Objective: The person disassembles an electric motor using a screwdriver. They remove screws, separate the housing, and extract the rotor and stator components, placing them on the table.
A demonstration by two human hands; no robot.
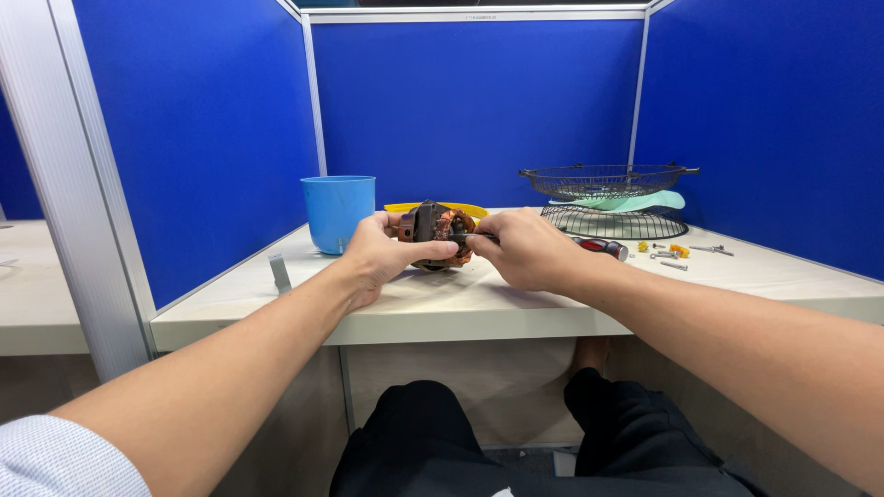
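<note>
While both hands close on it, a small electric motor (440, 236) sits just above the front part of the pale desk (479, 304)

Held between the two hands, the motor shows a dark plastic housing and reddish copper windings, rounded and lumpy; the left hand (376, 254) wraps its left side with fingers curled shut on it, and the right hand (527, 247) pinches a red-and-black screwdriver (600, 246) whose tip meets the motor's right side. Just behind the motor lies a yellow rimmed piece (460, 208), partly hidden. To the left stands a smooth blue plastic cup (337, 212); what it holds cannot be seen. To the right, two round wire fan grilles (608, 198) are stacked with a pale green blade between them, and loose screws and small yellow parts (677, 250) lie scattered beside them on the desk
</note>
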